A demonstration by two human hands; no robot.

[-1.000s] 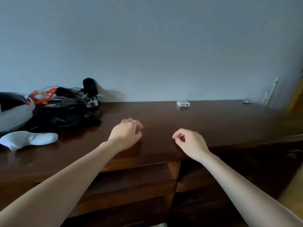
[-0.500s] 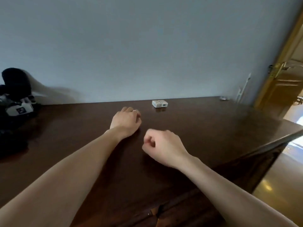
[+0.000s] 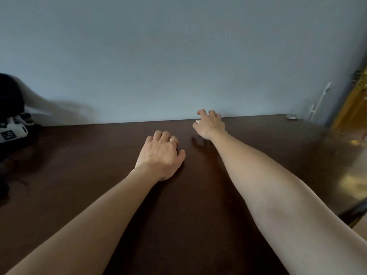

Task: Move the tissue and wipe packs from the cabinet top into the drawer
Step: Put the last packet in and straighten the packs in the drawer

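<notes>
- Change from the earlier frames: the right hand (image 3: 209, 125) has left its position near the front of the cabinet and is now extended to the rear edge of the tabletop (image 3: 99, 175), against the blue-grey wall (image 3: 178, 56).
- The small white pack (image 3: 197, 121), fully exposed by the wall half a second ago, is now almost entirely covered by the right hand. Only a white sliver shows at the thumb side.
- Right hand state: fingers arched and spread over the pack, thumb beside the visible sliver. Whether the fingers have closed on the pack cannot be determined.
- Left hand (image 3: 159, 154): it remains palm-down on the tabletop, fingers bent loosely, gripping nothing. A ring (image 3: 173, 140) is visible on one finger.
- The view has shifted closer to the cabinet top; the drawers seen one second ago are out of frame.
- Hidden or unclear items:
  - Pack markings and exact type are not legible.
  - The dark objects (image 3: 10, 100) at the left edge are cut off and blurred; a white block with a black square marking (image 3: 11, 133) is partly visible.
  - A small clear item (image 3: 291, 116) at the far right rear corner is too small to identify.
  - A yellow-brown door (image 3: 351, 108) is cropped at the right edge.
</notes>
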